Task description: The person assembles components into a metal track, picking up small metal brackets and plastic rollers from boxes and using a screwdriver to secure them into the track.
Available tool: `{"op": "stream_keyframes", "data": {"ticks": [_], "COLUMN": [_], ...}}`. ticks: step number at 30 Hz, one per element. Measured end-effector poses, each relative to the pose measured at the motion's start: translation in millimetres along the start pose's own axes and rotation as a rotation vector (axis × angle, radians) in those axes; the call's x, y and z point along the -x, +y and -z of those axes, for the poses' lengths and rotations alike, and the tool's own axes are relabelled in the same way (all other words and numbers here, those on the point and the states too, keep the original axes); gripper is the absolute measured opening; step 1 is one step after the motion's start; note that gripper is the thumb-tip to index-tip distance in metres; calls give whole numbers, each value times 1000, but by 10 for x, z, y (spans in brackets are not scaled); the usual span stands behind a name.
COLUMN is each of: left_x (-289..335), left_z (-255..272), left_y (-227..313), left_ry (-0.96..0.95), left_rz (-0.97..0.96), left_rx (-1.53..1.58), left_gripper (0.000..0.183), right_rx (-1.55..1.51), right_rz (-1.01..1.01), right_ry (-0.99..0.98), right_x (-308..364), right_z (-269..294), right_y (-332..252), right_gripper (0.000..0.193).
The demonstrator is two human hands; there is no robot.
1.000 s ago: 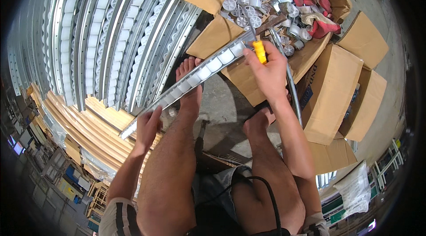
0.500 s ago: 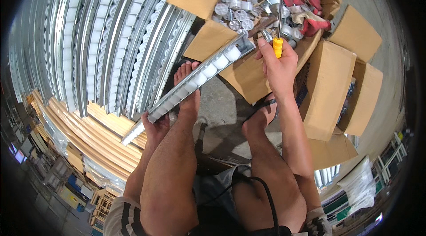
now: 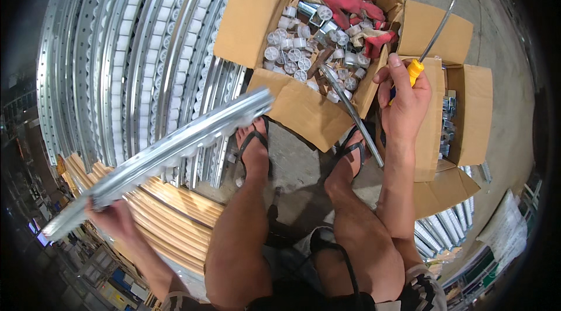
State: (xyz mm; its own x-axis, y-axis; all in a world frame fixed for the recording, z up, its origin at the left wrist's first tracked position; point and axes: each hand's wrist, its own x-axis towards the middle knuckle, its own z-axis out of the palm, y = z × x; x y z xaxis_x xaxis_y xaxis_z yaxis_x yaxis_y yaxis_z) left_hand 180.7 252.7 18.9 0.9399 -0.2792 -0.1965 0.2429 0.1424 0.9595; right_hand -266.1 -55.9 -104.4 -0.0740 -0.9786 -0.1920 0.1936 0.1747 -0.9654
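My left hand (image 3: 114,218) is closed around the lower end of a metal roller track (image 3: 181,135), which slants up to the right. Its bare steel channel faces up, with white rollers peeking out along the lower edge. In my closed right hand (image 3: 408,103) is a screwdriver (image 3: 416,71) with a yellow handle, its long shaft pointing up and to the right. Left of that hand, a hammer (image 3: 350,103) rests over the near wall of an open cardboard box (image 3: 304,106), its rusty head among loose white wheels (image 3: 290,54) and metal brackets.
Many finished-looking roller tracks (image 3: 125,65) stand in rows at the left, above a stack of light wooden-coloured strips (image 3: 169,211). Red and white work gloves (image 3: 345,4) lie in the box. A second cardboard box (image 3: 474,118) with metal parts stands at the right.
The roller track has swung left, away from the box, and turned so its metal back faces up. My right hand has moved right with the screwdriver, which now tilts rightward.
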Motion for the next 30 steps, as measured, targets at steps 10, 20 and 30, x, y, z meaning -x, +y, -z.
{"op": "stream_keyframes", "data": {"ticks": [10,20,30], "left_x": [-690,516,498], "left_z": [-618,-214,360], "left_y": [1146,-1656,-2216], "left_ry": [-488,-953,-1040], "left_rz": [-316,-38,13], "left_rx": [-836,-1628,-1613], "left_gripper": [53,47,44], "right_rx": [53,157,276], "right_rz": [-75,-142,-238], "right_ry": [-41,0,-114], "right_x": [51,-28,22], "right_z": [-158,123,-27], "right_y": [-24,67,197], "right_gripper": [19,22,23]}}
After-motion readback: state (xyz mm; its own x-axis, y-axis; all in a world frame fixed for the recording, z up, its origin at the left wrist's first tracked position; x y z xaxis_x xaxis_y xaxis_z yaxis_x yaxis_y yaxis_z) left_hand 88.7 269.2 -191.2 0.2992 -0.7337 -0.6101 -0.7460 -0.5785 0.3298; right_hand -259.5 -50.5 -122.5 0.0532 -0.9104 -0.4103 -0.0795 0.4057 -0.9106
